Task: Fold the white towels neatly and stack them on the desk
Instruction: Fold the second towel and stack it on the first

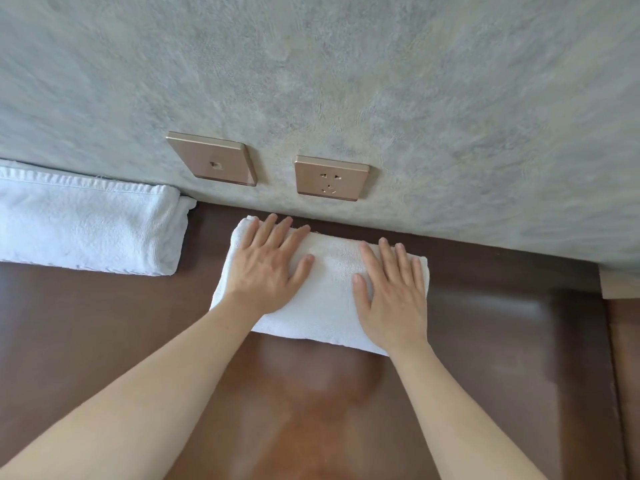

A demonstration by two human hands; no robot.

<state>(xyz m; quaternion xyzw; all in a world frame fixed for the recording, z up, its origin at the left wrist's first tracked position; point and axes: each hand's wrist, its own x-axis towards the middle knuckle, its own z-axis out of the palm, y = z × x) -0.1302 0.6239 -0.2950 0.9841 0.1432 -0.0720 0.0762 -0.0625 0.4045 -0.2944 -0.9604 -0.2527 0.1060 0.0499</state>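
Note:
A small folded white towel (327,299) lies on the dark brown desk (311,393), close to the wall. My left hand (266,268) presses flat on its left half with straight, spread fingers. On the right half, my right hand (391,296) rests flat in the same way. A larger folded white towel (86,223) lies at the left against the wall, apart from both hands.
A grey textured wall (346,81) rises directly behind the desk, with two bronze socket plates (212,159) (330,178) just above the small towel. The desk's right edge (609,358) runs down the frame's right side.

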